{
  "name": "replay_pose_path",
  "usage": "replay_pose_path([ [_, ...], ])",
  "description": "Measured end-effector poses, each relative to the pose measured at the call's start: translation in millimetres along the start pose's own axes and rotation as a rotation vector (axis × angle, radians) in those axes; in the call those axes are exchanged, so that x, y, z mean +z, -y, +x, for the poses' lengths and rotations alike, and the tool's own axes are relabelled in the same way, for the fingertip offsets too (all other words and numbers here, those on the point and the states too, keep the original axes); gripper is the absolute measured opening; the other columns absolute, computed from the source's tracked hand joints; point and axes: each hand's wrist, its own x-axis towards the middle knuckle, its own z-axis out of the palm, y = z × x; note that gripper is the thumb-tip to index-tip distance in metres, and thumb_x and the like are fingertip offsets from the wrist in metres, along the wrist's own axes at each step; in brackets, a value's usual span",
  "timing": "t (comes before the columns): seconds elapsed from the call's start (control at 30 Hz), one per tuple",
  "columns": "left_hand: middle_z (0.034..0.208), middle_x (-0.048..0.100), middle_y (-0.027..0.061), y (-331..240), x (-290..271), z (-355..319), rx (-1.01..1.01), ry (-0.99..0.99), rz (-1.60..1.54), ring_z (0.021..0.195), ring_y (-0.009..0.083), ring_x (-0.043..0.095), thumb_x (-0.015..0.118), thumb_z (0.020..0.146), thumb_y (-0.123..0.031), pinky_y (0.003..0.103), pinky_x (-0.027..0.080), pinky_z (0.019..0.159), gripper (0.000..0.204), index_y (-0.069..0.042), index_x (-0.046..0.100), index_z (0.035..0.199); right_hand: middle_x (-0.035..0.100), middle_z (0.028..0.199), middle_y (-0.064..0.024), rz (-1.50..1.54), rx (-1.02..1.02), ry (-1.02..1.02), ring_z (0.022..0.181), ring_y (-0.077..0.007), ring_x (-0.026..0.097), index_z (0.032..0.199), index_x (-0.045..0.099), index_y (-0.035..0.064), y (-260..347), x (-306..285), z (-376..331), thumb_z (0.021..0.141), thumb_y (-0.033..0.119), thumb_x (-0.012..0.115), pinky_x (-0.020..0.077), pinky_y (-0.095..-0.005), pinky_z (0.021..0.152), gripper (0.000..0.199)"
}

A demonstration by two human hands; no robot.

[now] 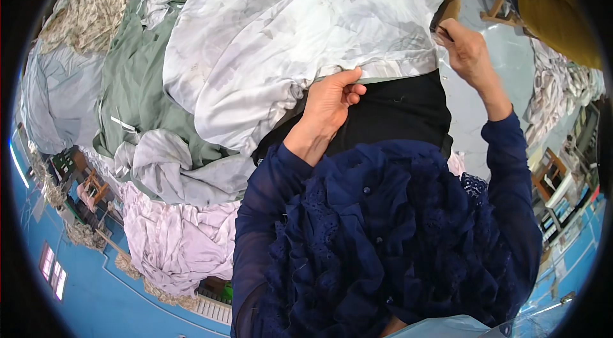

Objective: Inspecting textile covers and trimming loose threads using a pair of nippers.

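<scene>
1. The person stands over a heap of bedding, both arms in dark blue sleeves reaching forward.
2. The left hand (329,105) is closed in a pinch on the hem of the pale grey sheet (287,31), thumb on top, fingers curled beneath the edge.
3. The right hand (465,51) grips the same hem further along, fist shut near the sheet's corner, wrist raised.
4. Between the 2 hands the hem runs taut, just above a black cloth (396,111).
5. The sheet itself spills over a green sheet (137,82) and lilac fabric (172,236).
6. It looks like an edge is being straightened; the next move probably needs both grips kept firm while the hem is drawn level.
</scene>
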Motion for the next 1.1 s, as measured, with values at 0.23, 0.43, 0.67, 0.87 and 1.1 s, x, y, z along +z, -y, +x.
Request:
replay_pose_path([
  [0.23, 0.071, 0.063, 0.0096, 0, 2, 1, -0.001, -0.011, 0.005, 0.059, 0.0157, 0.06, 0.07, 0.084, -0.006, 0.024, 0.044, 0.05, 0.012, 0.003, 0.063, 0.088, 0.055, 0.077, -0.0183, -0.304, -0.03, 0.054, 0.072, -0.0393, 0.058, 0.094, 0.053, 0.0036, -63, -22, -27, 0.078, -0.008, 0.052, 0.0454, -0.0443, 0.06, 0.02],
  [0.43, 0.072, 0.063, 0.0081, 2, 2, 2, 0.004, -0.028, -0.02, 0.06, 0.0154, 0.06, 0.07, 0.085, -0.008, 0.024, 0.044, 0.051, 0.011, 0.001, 0.064, 0.088, 0.057, 0.08, -0.0197, -0.486, -0.029, 0.111, 0.077, -0.0394, 0.059, 0.099, 0.051, 0.0028, -144, -35, -49, 0.082, -0.007, 0.047, 0.0461, -0.0461, 0.063, 0.02],
  [0.67, 0.072, 0.063, 0.0069, 3, 0, 3, 0.02, -0.061, -0.031, 0.06, 0.0154, 0.061, 0.069, 0.085, -0.007, 0.024, 0.044, 0.05, 0.009, 0.0, 0.065, 0.087, 0.059, 0.084, -0.0158, -0.601, -0.004, 0.061, 0.079, -0.0367, 0.061, 0.102, 0.047, 0.007, -207, -43, -83, 0.078, -0.006, 0.052, 0.0487, -0.0444, 0.065, 0.028],
  [0.87, 0.073, 0.064, 0.0071, 4, 2, 6, 0.045, -0.059, -0.018, 0.059, 0.0149, 0.061, 0.07, 0.086, -0.01, 0.023, 0.044, 0.05, 0.012, 0.001, 0.066, 0.09, 0.064, 0.091, -0.0186, -0.72, 0.196, 0.225, 0.084, -0.0378, 0.062, 0.111, 0.052, 0.0058, -239, -58, -115, 0.083, -0.005, 0.048, 0.0495, -0.0454, 0.068, 0.03],
  [1.1, 0.077, 0.065, 0.0041, -16, 24, -33, 0.187, 0.32, 0.892, 0.059, 0.0109, 0.057, 0.068, 0.086, -0.015, 0.022, 0.042, 0.052, 0.015, -0.001, 0.068, 0.081, 0.067, 0.085, -0.0164, -0.754, 0.281, -0.305, 0.078, -0.0368, 0.066, 0.104, 0.062, 0.0076, -176, -117, -98, 0.091, 0.004, 0.055, 0.0515, -0.0419, 0.065, 0.016],
])
